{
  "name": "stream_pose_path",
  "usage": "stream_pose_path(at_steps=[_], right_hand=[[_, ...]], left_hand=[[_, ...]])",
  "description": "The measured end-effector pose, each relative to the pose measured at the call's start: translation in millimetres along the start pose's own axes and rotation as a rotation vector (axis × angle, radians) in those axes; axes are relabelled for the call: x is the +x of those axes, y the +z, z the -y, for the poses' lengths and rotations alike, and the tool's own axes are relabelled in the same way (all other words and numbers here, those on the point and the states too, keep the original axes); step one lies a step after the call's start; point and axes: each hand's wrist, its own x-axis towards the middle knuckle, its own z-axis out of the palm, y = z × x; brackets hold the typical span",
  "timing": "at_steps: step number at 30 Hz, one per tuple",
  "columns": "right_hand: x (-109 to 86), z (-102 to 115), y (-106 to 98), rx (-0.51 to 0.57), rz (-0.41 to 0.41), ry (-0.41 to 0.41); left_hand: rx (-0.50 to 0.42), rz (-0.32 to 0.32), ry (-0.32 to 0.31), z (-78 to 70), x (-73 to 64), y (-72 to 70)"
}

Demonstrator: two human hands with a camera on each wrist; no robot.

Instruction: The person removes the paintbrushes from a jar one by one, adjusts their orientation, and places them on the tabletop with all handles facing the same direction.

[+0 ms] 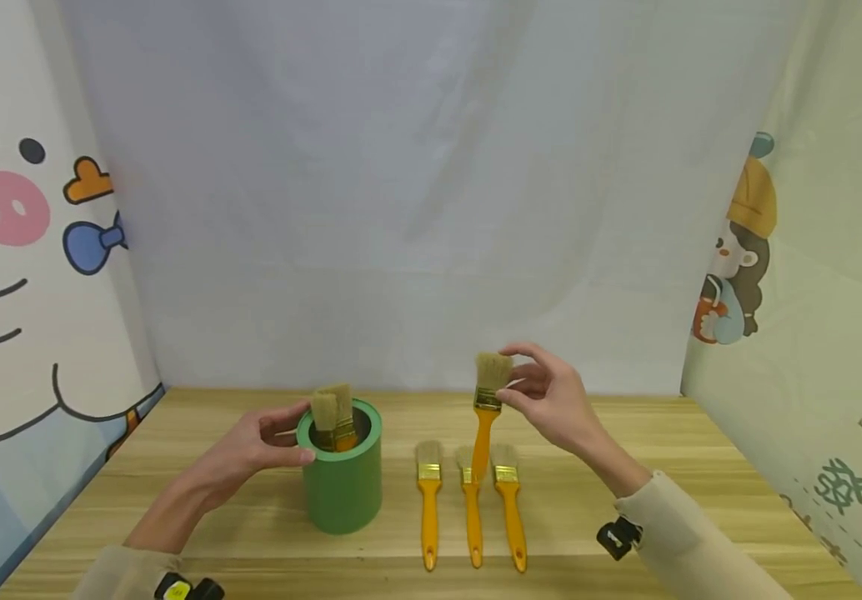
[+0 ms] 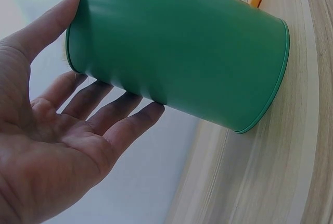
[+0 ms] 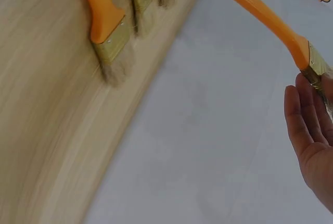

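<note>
My right hand [image 1: 551,398] pinches a paintbrush [image 1: 483,433] at its metal band and bristles, bristles up and orange handle pointing down. In the right wrist view the handle of this paintbrush [image 3: 265,18] slants away from the fingers. My left hand [image 1: 258,446] grips the upper side of a green cylindrical pot [image 1: 344,492]; the left wrist view has the thumb at the rim and the fingertips against the wall of the pot [image 2: 177,52]. Inside the pot stand two paintbrushes [image 1: 333,412], bristles up, their handles mostly hidden.
Three more paintbrushes lie side by side on the wooden table [image 1: 603,517]: a left one [image 1: 429,508], a middle one [image 1: 473,521] and a right one [image 1: 512,512], handles toward me. A pale cloth [image 1: 416,208] hangs behind the table, with printed cloths at both sides.
</note>
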Motion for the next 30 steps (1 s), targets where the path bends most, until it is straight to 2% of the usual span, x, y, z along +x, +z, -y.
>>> stream_pose_path(at_steps=[8,17,23,30], right_hand=[[-26.1,-22.8,-23.3,0.0,0.009,0.096],[-47.9,-46.7,-50.1,0.056,0.058,0.283],[-54.6,-60.7,-55.2,0.147,0.105,0.388],[-61.2,-80.7,-53.8,0.192,0.182,0.451]], left_hand=[[0.002,0.0,-0.003,-2.0,-0.4,0.8],[-0.001,0.005,-0.005,-2.2,-1.6,0.2],[-0.001,0.002,-0.008,-3.4,-1.2,-0.9],[0.004,0.008,-0.009,-2.4,0.2,0.3]])
